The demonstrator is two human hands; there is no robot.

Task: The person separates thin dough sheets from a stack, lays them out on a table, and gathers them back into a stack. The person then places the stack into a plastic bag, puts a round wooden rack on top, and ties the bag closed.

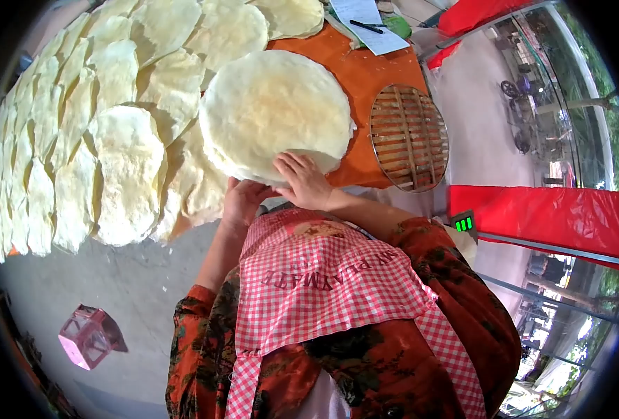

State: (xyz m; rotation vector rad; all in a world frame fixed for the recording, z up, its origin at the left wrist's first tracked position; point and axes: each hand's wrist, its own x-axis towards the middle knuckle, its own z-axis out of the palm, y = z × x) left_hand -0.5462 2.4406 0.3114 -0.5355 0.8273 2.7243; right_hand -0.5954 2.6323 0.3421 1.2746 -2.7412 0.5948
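A large, pale round flatbread (274, 105) lies on the orange tabletop, and its thick edge looks like a stack of several sheets. At its near edge, my left hand (245, 200) has its fingers closed on the rim, with the fingertips partly hidden. My right hand (302, 180) is just to the right, its bent fingers together on top of the bread and its thumb at the rim. Both hands are close to each other, in front of the checked apron (330, 279).
Many overlapping flatbreads (124, 174) cover the left side of the orange table (365, 70). A round slatted rack (409, 138) lies at the right edge. Paper (369, 24) with a black pen (366, 26) is at the back. A pink stool (86, 336) stands on the floor.
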